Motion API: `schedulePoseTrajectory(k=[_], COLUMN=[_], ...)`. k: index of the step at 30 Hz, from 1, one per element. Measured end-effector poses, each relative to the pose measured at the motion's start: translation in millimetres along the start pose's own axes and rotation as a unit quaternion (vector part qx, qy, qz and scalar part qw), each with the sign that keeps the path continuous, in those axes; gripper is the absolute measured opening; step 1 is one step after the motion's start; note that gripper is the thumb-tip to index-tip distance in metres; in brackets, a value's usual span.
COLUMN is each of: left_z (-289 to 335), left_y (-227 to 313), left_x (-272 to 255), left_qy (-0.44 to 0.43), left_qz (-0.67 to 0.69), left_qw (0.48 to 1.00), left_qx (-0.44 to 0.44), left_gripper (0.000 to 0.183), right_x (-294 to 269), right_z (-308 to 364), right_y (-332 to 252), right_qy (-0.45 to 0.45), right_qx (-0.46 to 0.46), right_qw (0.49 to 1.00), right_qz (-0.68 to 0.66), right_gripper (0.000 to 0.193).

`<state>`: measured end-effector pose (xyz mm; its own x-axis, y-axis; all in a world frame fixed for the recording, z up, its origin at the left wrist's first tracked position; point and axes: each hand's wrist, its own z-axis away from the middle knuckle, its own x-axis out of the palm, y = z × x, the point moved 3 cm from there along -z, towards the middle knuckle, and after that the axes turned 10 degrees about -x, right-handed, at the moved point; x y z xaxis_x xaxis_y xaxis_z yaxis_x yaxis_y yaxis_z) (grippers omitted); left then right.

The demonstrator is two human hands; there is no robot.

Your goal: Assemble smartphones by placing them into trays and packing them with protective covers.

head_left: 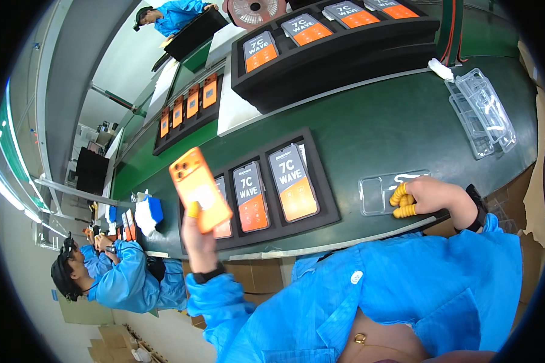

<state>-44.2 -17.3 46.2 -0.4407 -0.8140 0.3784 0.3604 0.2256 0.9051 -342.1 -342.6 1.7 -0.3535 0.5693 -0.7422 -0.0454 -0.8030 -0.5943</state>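
My left hand (198,242) is closed around the lower end of an orange smartphone (201,186), lifted over the near black foam tray (328,202) with its camera side up. In that tray lie a phone (292,181) and another phone (251,196), each with a grey and orange front. A third phone behind the lifted one is mostly hidden. Yellow finger covers sit on the fingers of my right hand (431,196), which are curled onto a clear plastic case (375,195) lying on the green table near its front edge.
Further clear plastic cases (481,112) are stacked at the right. A large black tray (339,75) of phones stands at the back, and a smaller tray of orange phones (192,101) lies back left. One co-worker (121,272) sits at left, another (175,18) farther back.
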Motion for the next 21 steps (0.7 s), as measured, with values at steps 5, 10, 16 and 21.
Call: schedulePoseTrajectory(k=[5, 10, 16, 21], left_z=[32, 28, 20, 11], left_y=[-82, -128, -124, -149], left_x=[138, 191, 207, 198], left_qy=[-0.095, -0.239, -0.272, -0.320], left_qz=[-0.049, -0.380, -0.672, -0.624], left_qw=[0.994, 0.893, 0.619, 0.661], left_qx=[-0.022, 0.004, 0.303, 0.267], left_gripper=[0.026, 0.031, 0.063, 0.087], right_x=[-4, 8, -15, 20], right_z=[-28, -50, 17, -4], right_y=[-17, -40, -38, -24], right_qy=[0.326, 0.460, 0.523, 0.241], right_qx=[-0.108, -0.109, -0.203, -0.131], right_qw=[0.866, 0.659, 0.817, 0.939], right_qz=[-0.365, -0.585, 0.130, 0.206], right_gripper=[0.046, 0.030, 0.018, 0.032])
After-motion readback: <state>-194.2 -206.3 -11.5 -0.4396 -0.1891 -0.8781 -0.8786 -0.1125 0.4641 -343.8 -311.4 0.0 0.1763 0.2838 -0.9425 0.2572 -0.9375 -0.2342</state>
